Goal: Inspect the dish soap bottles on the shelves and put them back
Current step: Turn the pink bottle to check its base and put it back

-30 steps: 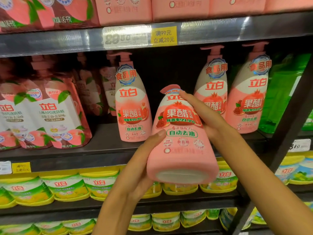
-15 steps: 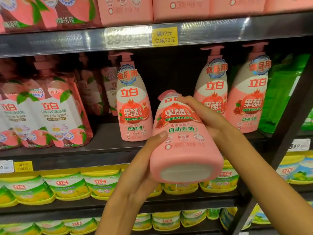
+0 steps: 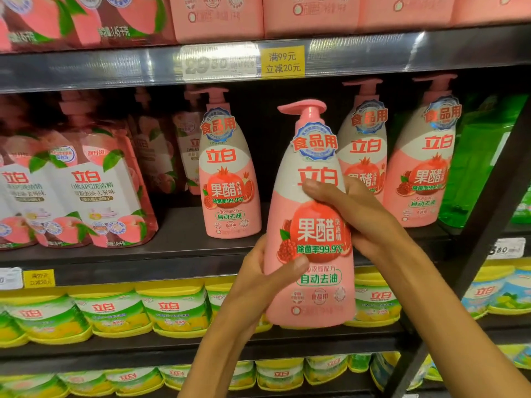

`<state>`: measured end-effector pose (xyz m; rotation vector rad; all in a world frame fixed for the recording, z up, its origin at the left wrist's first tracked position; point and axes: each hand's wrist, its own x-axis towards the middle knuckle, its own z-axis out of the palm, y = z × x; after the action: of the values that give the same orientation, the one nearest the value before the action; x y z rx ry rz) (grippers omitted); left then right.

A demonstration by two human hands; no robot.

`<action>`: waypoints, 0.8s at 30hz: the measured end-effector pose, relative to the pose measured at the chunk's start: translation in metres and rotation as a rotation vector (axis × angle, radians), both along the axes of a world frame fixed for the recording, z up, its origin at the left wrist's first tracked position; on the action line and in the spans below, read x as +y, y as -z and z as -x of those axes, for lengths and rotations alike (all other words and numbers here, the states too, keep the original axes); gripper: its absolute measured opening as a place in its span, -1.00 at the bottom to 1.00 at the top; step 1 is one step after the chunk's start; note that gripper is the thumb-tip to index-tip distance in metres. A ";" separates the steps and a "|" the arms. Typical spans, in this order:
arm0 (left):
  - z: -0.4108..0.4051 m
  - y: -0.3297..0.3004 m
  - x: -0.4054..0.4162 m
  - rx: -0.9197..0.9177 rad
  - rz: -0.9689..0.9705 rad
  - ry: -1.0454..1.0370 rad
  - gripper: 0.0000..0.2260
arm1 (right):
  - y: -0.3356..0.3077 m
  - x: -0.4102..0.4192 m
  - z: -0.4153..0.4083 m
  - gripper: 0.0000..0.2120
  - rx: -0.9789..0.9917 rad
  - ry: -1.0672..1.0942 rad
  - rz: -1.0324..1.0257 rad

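Dark shelf (image 3: pixel 184 248) carries 3 pink pump bottles (image 3: pixel 230 179); yellow tag (image 3: pixel 283 62) above.

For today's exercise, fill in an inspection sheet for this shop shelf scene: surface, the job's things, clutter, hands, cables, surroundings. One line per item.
Surface: dark middle shelf, with a gap between the standing bottles.
Job's things: held pink pump bottle, upright, label facing the camera, in front of the shelf; three like pink pump bottles stand on the shelf.
Clutter: nothing seen.
Hands: left hand grips the held bottle's lower side; right hand grips its upper part, fingers across the label.
Cables: nothing seen.
Surroundings: peach refill pouches at left, green bottle at right, yellow tubs below, yellow promo tag above.
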<state>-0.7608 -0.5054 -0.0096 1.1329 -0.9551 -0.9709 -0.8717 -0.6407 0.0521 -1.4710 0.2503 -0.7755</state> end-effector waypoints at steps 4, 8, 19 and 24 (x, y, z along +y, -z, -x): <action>-0.006 0.004 -0.005 -0.169 -0.037 -0.015 -0.29 | 0.005 0.010 0.007 -0.61 -0.019 0.025 0.077; -0.009 0.008 -0.016 -0.284 -0.007 -0.053 -0.32 | 0.007 0.018 0.012 -0.44 -0.029 0.045 0.247; -0.023 0.001 -0.024 -0.436 0.143 -0.096 -0.27 | -0.005 0.026 0.026 -0.31 -0.102 0.045 0.606; -0.017 0.002 -0.022 -0.341 0.187 -0.086 -0.26 | -0.011 0.021 0.019 -0.32 -0.144 0.012 0.545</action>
<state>-0.7434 -0.5269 -0.0112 1.1907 -1.2325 -0.6140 -0.8911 -0.6195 0.0630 -1.9114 -0.0727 -1.0046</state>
